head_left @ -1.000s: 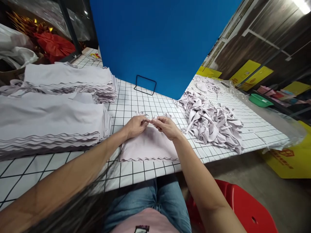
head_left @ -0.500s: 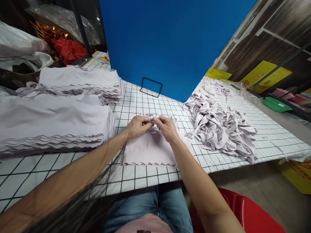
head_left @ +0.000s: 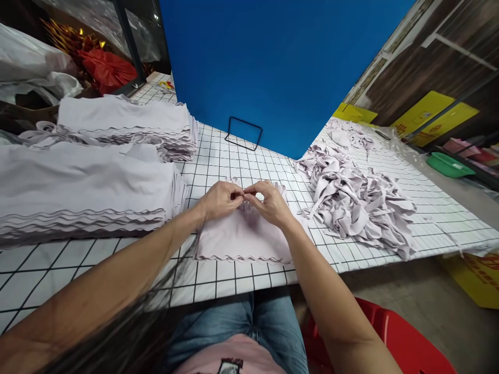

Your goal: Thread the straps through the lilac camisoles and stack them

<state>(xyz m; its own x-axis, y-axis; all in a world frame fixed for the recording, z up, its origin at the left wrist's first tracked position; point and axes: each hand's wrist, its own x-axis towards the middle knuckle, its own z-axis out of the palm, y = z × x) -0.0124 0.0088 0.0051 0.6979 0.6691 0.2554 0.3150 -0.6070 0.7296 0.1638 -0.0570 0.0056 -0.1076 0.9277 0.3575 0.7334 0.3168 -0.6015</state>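
A pale pink cloth piece (head_left: 245,241) with a wavy edge lies on the checked table in front of me. My left hand (head_left: 222,200) and my right hand (head_left: 268,203) meet above its far edge, fingertips touching. Both hands are closed in a pinch on gathered cloth there; the exact bit between the fingertips is mostly hidden. Thumb and forefinger of the right hand form a small loop. Short cloth ends poke out behind both hands.
Stacks of folded pale cloth (head_left: 81,179) stand on the left. A tangled heap of cloth strips (head_left: 354,202) lies on the right. A large blue panel (head_left: 273,67) and a black wire frame (head_left: 244,134) are ahead. A red stool (head_left: 405,343) stands below right.
The view has shifted slightly. My right hand has turned a little, and its thumb and forefinger now arch apart into a loop while the fingertips stay together with the left hand's.
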